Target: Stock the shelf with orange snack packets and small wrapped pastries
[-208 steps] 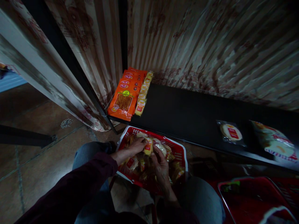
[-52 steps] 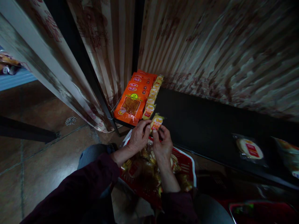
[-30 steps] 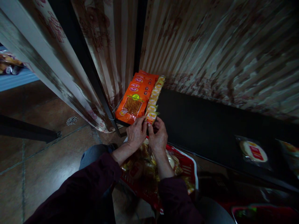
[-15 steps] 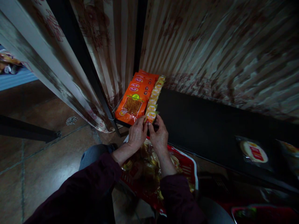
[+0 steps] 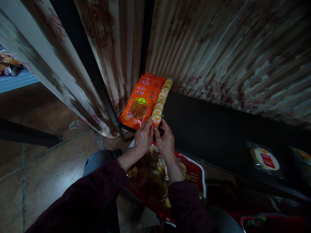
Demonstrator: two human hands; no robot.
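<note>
A row of small yellow snack packets (image 5: 159,106) stands along the left part of the black shelf (image 5: 206,126). At its front end, my left hand (image 5: 143,137) and my right hand (image 5: 165,137) close on the nearest yellow packet (image 5: 156,120) from either side, thumbs toward me. Just left of the row lie overlapping orange snack packs (image 5: 142,97) with sticks pictured on the front one. Beneath my forearms sits a red basket (image 5: 194,176) with a white rim, holding clear-wrapped snacks (image 5: 155,171). My fingertips are partly hidden behind the packet.
Farther right on the shelf lie a round flat item in clear wrap (image 5: 264,158) and another wrapped item (image 5: 303,155). A black post (image 5: 93,69) and patterned curtains (image 5: 218,48) border the shelf. Another red basket (image 5: 274,223) is at lower right.
Both hands stay on the front packet. My right fingers have shifted slightly left, and the row looks a little straighter. The rest of the shelf is unchanged.
</note>
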